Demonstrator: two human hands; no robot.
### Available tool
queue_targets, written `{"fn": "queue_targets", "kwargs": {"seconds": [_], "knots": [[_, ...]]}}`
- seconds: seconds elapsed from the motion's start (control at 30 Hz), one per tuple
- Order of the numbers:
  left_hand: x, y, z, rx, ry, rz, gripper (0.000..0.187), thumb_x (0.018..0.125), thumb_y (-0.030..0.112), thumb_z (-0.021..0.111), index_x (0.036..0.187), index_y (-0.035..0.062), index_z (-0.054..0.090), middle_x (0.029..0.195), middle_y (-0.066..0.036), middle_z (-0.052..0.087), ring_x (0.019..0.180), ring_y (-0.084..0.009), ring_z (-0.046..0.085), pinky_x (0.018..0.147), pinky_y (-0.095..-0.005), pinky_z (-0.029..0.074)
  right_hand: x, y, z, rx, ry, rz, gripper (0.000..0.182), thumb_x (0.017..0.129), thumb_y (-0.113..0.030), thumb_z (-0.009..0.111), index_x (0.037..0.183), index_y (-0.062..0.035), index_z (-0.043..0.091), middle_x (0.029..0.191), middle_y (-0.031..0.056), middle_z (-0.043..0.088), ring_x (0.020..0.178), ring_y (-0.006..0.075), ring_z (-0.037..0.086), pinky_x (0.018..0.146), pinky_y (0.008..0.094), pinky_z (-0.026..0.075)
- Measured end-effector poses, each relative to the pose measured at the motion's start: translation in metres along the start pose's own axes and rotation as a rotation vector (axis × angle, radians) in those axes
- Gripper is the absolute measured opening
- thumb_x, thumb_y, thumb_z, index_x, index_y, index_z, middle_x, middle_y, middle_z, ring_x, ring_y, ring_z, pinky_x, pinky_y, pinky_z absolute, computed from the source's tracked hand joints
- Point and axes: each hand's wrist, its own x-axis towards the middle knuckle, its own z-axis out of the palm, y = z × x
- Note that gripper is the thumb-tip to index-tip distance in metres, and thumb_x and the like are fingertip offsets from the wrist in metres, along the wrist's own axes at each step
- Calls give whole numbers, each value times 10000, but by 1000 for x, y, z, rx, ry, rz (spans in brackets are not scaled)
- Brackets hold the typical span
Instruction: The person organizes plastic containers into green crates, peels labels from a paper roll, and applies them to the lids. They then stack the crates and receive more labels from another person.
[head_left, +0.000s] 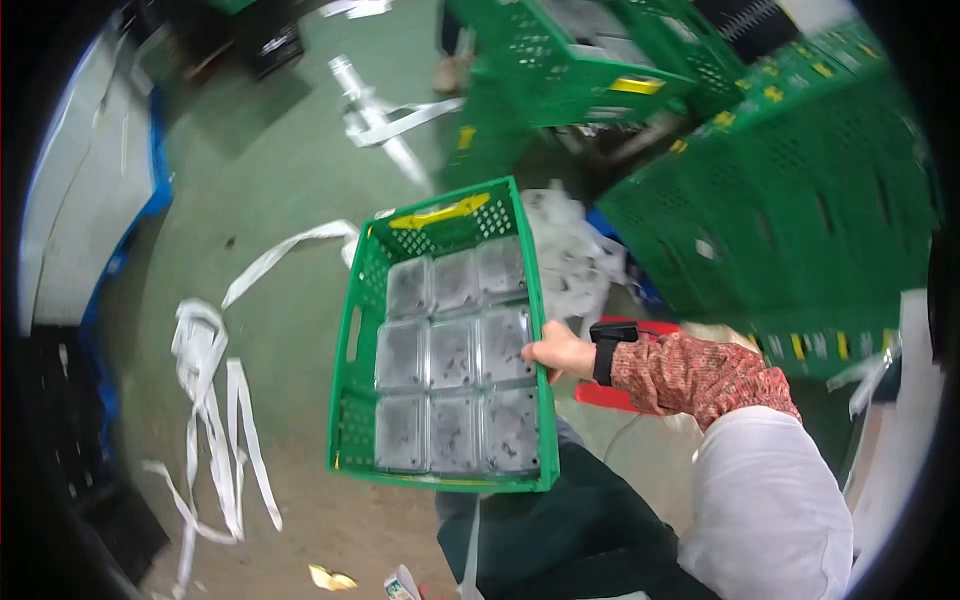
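Observation:
A green crate [548, 420] with yellow handle clips hangs above the floor in front of my body. Inside it, clear lidded plastic boxes [452, 357] stand in three rows of three, with small dark contents that are blurred. My right hand [560, 350] grips the crate's right rim, thumb over the edge; a dark band with a small black device is at the wrist. My left hand does not show anywhere.
Stacked green crates [780, 200] fill the right side, and another crate of boxes [600, 80] is at the top. White strips [205, 350] and crumpled plastic [570, 250] litter the floor. A red object [603, 397] lies behind my right wrist.

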Motion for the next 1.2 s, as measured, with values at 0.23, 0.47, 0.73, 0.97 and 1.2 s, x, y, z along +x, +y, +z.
{"fn": "queue_targets", "kwargs": {"seconds": [0.23,0.47,0.73,0.97,1.2], "knots": [[-15,100,62,209,-536,31,577,957,246,591,1468,97,368,1410,-108,469,1187,-281,489,995,-452,431,-249,95,-69,471,191,74,309,840,-193,630,928,104,619,839,145,654,644,247,658,484,397,542],[-35,122,194,1176,-875,580,726,870,182,663,1503,92,318,1543,-122,330,1298,-313,461,999,-432,437,-383,193,-61,824,503,-77,274,823,-140,592,945,103,631,789,99,641,634,198,634,493,336,528],[-125,7,409,777,-1378,17,301,1022,183,451,1299,78,499,1192,-59,613,1037,-236,619,855,-469,534,-501,271,-45,1253,1090,-23,213,807,-79,577,907,94,649,794,96,659,639,185,642,514,320,535],[-193,-143,589,941,-1582,-141,354,952,143,581,1270,0,521,1170,-94,637,1063,-269,631,892,-478,546,-436,365,-103,1514,1400,71,188,801,-54,551,913,66,643,776,63,629,610,164,594,515,314,494],[-237,-154,624,1458,-1691,396,168,895,32,626,1034,-47,679,945,-92,711,778,-137,671,714,-299,550,-303,452,-110,1763,1469,149,194,860,-131,600,968,30,593,879,74,641,718,187,632,599,384,557]]}}
